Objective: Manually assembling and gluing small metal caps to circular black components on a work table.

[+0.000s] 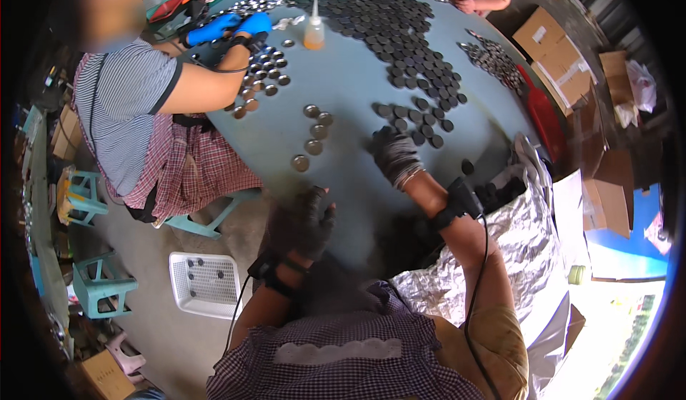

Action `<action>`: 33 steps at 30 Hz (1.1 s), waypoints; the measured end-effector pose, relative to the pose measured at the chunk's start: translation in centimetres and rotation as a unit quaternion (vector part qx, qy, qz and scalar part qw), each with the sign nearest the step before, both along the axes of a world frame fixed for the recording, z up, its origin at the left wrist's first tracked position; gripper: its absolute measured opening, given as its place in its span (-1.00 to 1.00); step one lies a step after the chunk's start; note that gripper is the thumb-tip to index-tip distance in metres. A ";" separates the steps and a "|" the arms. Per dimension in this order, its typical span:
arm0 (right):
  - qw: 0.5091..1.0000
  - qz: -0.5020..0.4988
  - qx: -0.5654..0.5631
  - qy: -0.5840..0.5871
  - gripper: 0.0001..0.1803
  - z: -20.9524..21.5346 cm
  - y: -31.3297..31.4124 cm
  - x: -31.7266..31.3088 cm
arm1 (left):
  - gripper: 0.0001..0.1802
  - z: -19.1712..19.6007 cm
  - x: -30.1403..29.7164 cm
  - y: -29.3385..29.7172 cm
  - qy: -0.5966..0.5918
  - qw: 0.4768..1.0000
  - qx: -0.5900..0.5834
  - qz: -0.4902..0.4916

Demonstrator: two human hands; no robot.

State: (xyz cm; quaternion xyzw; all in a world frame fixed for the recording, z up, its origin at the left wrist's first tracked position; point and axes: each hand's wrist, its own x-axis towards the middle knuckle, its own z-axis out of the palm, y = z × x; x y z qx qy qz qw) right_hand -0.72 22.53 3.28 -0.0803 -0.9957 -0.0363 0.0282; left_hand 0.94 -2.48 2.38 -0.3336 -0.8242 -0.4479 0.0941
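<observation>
My right hand (397, 158), in a dark grey glove, reaches over the table at the near end of a spread of black round discs (421, 78). Its fingers are bent down and drawn together beside the closest discs; whatever is between them is hidden. My left hand (311, 223), in a black glove with bare fingertips, is raised at the table's near edge. Thumb and fingers stand apart there, and no object shows in them. Between my hands and the co-worker, several shiny round metal caps (313, 147) lie in a loose, bent row.
A co-worker in blue gloves (229, 28) handles metal caps at the left. Farther back stands a squeeze bottle (314, 32) with amber liquid. Crumpled silver sheeting (493, 257) lies by my right arm. A white basket (207, 283) and green stools (102, 285) stand on the floor, left.
</observation>
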 end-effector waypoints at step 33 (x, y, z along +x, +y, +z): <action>0.885 -0.055 -0.412 0.211 -0.72 4.5 -0.4 11.1 | -0.57 -1.0 1.1 2.2 0.006 0.993 -0.100 -0.057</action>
